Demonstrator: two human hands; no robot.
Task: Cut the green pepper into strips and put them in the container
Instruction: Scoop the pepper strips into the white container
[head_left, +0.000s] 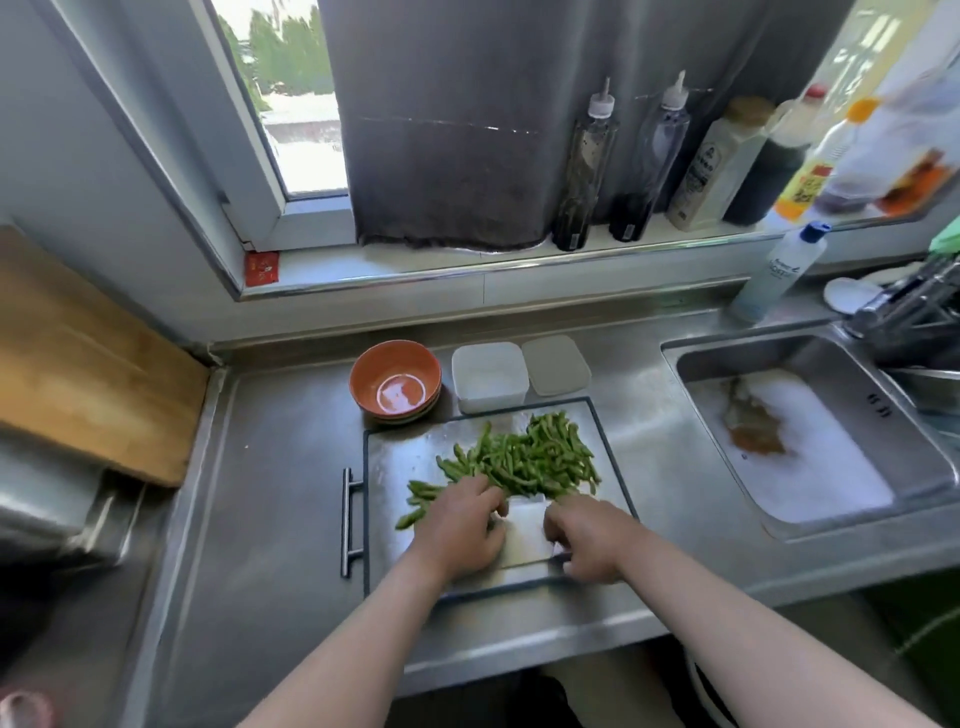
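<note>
A heap of green pepper strips (530, 457) lies on the steel cutting board (395, 447), with a few strips strayed to the left. A wide cleaver blade (524, 530) lies flat on the board just in front of the heap. My right hand (587, 540) grips the cleaver's handle end. My left hand (462, 530) rests on the blade's left side, its fingers curled at the edge of the heap. Behind the board stand an open white plastic container (488, 376) and its lid (556, 364).
Stacked orange bowls (396, 382) sit left of the container. A sink (810, 441) with foamy water is at the right, with a tap and a detergent bottle (779, 273) behind it. A wooden board (78, 358) leans at the left. Bottles line the windowsill.
</note>
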